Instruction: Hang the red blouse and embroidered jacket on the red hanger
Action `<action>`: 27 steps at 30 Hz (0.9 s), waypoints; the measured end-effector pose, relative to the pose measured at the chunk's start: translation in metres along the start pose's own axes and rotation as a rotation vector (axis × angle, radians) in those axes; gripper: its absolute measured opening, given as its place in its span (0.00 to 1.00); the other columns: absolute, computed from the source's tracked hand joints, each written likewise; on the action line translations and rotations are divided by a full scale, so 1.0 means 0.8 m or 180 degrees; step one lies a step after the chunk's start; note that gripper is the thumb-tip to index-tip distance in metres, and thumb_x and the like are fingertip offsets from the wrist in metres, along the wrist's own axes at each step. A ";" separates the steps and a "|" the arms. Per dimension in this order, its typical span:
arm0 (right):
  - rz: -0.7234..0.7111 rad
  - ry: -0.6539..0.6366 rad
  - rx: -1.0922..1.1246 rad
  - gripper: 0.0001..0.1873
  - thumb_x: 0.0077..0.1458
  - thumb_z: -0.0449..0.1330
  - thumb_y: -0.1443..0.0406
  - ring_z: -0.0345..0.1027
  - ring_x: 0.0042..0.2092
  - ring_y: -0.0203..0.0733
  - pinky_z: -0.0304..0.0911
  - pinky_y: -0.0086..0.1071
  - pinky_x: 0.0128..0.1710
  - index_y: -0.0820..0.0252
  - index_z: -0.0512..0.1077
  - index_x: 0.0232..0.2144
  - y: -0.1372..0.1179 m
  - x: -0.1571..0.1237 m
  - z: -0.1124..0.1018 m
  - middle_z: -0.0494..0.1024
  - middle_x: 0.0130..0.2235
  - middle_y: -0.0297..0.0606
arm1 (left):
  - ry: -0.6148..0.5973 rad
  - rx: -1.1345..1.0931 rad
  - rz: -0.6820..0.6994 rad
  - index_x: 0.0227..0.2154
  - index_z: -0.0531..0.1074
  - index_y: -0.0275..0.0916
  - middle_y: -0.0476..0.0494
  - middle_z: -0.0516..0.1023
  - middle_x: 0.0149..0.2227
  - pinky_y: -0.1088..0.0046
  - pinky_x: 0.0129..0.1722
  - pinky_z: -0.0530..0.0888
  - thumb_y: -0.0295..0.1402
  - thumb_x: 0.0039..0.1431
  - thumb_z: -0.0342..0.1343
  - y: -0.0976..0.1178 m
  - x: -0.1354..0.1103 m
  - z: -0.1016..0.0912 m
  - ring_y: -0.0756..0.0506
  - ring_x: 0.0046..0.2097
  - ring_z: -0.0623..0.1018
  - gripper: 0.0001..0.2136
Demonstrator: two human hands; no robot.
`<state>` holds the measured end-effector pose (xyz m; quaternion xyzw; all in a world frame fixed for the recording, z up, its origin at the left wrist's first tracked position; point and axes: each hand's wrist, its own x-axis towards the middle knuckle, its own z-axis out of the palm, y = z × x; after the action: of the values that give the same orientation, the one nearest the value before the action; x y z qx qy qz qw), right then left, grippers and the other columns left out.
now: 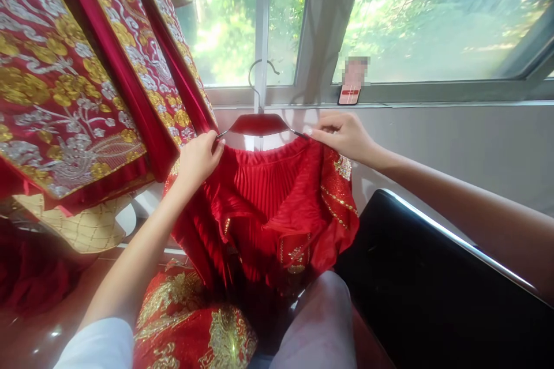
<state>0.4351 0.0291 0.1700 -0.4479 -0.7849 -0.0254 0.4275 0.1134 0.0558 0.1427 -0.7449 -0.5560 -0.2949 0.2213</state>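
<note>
A red pleated skirt point(268, 202) with gold embroidery hangs from a red clip hanger point(258, 124) whose metal hook rises in front of the window. My left hand point(198, 157) is closed on the skirt's waistband at the hanger's left clip. My right hand point(341, 134) pinches the waistband at the right clip. The skirt's hem drapes down over my lap.
Red garments with gold and silver embroidery point(64, 75) hang at the left. More embroidered red cloth point(194, 328) lies on my lap. A black glossy surface point(433, 288) stands at the right. A small red object point(348, 94) sits on the windowsill point(433, 102).
</note>
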 end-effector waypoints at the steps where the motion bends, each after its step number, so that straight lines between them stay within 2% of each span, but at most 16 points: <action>1: -0.0061 -0.0037 -0.0013 0.16 0.52 0.59 0.54 0.66 0.33 0.40 0.63 0.35 0.35 0.59 0.76 0.25 0.001 -0.001 0.001 0.76 0.31 0.39 | 0.0115 -0.0079 0.0055 0.45 0.69 0.39 0.37 0.77 0.42 0.66 0.39 0.67 0.39 0.63 0.45 -0.002 -0.005 -0.001 0.39 0.44 0.76 0.13; 3: -0.0073 -0.0237 0.0098 0.18 0.53 0.57 0.54 0.71 0.41 0.44 0.66 0.38 0.43 0.59 0.78 0.38 0.005 -0.004 0.004 0.79 0.41 0.43 | 0.0455 -0.0097 -0.0056 0.49 0.65 0.37 0.32 0.72 0.50 0.63 0.45 0.68 0.38 0.59 0.50 -0.003 -0.022 -0.005 0.36 0.51 0.72 0.17; 5: -0.0024 -0.0517 0.0153 0.27 0.56 0.55 0.55 0.71 0.49 0.48 0.65 0.41 0.50 0.59 0.71 0.55 0.009 -0.007 0.010 0.77 0.51 0.44 | 0.0645 0.0128 -0.0409 0.49 0.65 0.35 0.28 0.69 0.53 0.58 0.47 0.67 0.40 0.56 0.54 -0.002 -0.042 -0.008 0.32 0.54 0.69 0.20; 6: -0.0023 -0.0629 0.0115 0.31 0.57 0.54 0.56 0.69 0.53 0.49 0.63 0.42 0.53 0.58 0.65 0.61 0.011 -0.009 0.014 0.74 0.55 0.44 | 0.0595 0.0280 -0.0572 0.48 0.66 0.35 0.27 0.69 0.52 0.56 0.46 0.67 0.41 0.55 0.54 -0.001 -0.052 -0.010 0.30 0.54 0.69 0.20; 8: -0.0123 -0.0781 -0.0008 0.34 0.59 0.52 0.58 0.66 0.58 0.49 0.60 0.44 0.58 0.56 0.54 0.66 0.012 -0.011 0.020 0.68 0.61 0.41 | 0.0315 0.0515 -0.0680 0.43 0.68 0.36 0.27 0.71 0.48 0.56 0.42 0.67 0.42 0.56 0.52 -0.001 -0.066 -0.012 0.29 0.50 0.70 0.16; 11: -0.0343 -0.0872 -0.0130 0.31 0.61 0.48 0.62 0.62 0.61 0.48 0.56 0.44 0.62 0.54 0.55 0.66 0.010 -0.011 0.024 0.64 0.63 0.37 | -0.0027 0.0506 -0.0406 0.29 0.68 0.38 0.32 0.73 0.40 0.59 0.40 0.67 0.37 0.59 0.46 -0.009 -0.067 -0.013 0.34 0.45 0.73 0.10; 14: -0.0413 -0.0923 -0.0177 0.29 0.61 0.47 0.63 0.64 0.61 0.47 0.57 0.43 0.62 0.55 0.59 0.65 0.011 -0.007 0.023 0.68 0.61 0.35 | -0.0297 -0.0258 -0.0164 0.17 0.57 0.41 0.42 0.69 0.27 0.65 0.34 0.65 0.35 0.57 0.44 -0.024 -0.050 -0.018 0.43 0.33 0.71 0.14; 16: -0.0386 -0.0938 -0.0186 0.29 0.61 0.48 0.63 0.66 0.59 0.47 0.59 0.41 0.60 0.54 0.61 0.63 0.012 -0.005 0.022 0.70 0.60 0.35 | -0.0433 -0.1129 -0.0298 0.15 0.51 0.41 0.48 0.61 0.21 0.68 0.29 0.61 0.36 0.55 0.46 -0.034 -0.037 -0.026 0.48 0.25 0.65 0.15; 18: -0.0335 -0.0920 -0.0178 0.29 0.59 0.49 0.64 0.68 0.57 0.47 0.62 0.40 0.58 0.54 0.63 0.62 0.013 -0.003 0.021 0.70 0.59 0.35 | -0.0461 -0.1990 -0.0656 0.15 0.51 0.41 0.51 0.56 0.17 0.70 0.25 0.57 0.38 0.52 0.48 -0.040 -0.025 -0.037 0.51 0.22 0.59 0.15; 20: -0.0293 -0.0901 -0.0171 0.29 0.58 0.49 0.64 0.70 0.54 0.48 0.64 0.39 0.55 0.56 0.63 0.62 0.013 -0.002 0.022 0.71 0.58 0.36 | -0.0373 -0.2726 -0.1024 0.16 0.56 0.41 0.51 0.57 0.17 0.71 0.24 0.58 0.37 0.50 0.49 -0.039 -0.014 -0.049 0.51 0.21 0.59 0.13; 23: -0.0293 -0.0917 -0.0219 0.30 0.57 0.48 0.64 0.74 0.46 0.46 0.67 0.39 0.50 0.57 0.63 0.62 0.008 -0.004 0.022 0.76 0.54 0.36 | -0.0055 -0.3478 -0.1375 0.21 0.62 0.39 0.50 0.63 0.21 0.73 0.27 0.64 0.35 0.52 0.49 -0.022 0.005 -0.067 0.51 0.24 0.66 0.08; 25: -0.0287 -0.0934 -0.0311 0.30 0.57 0.48 0.64 0.73 0.39 0.44 0.67 0.39 0.46 0.56 0.62 0.63 0.003 -0.006 0.021 0.81 0.47 0.34 | 0.0115 -0.3762 -0.1299 0.22 0.62 0.39 0.50 0.64 0.22 0.74 0.28 0.65 0.34 0.54 0.48 -0.006 0.019 -0.076 0.52 0.25 0.66 0.08; 27: -0.0284 -0.0938 -0.0421 0.31 0.58 0.47 0.63 0.71 0.34 0.42 0.67 0.38 0.43 0.55 0.61 0.63 -0.003 -0.009 0.018 0.82 0.40 0.32 | 0.0133 -0.3740 -0.0995 0.20 0.61 0.38 0.51 0.62 0.21 0.75 0.26 0.63 0.34 0.54 0.50 0.007 0.029 -0.080 0.53 0.23 0.64 0.10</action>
<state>0.4259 0.0289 0.1563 -0.4386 -0.8548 -0.0301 0.2758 0.1114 0.0284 0.2049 -0.6460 -0.3985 -0.5961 -0.2619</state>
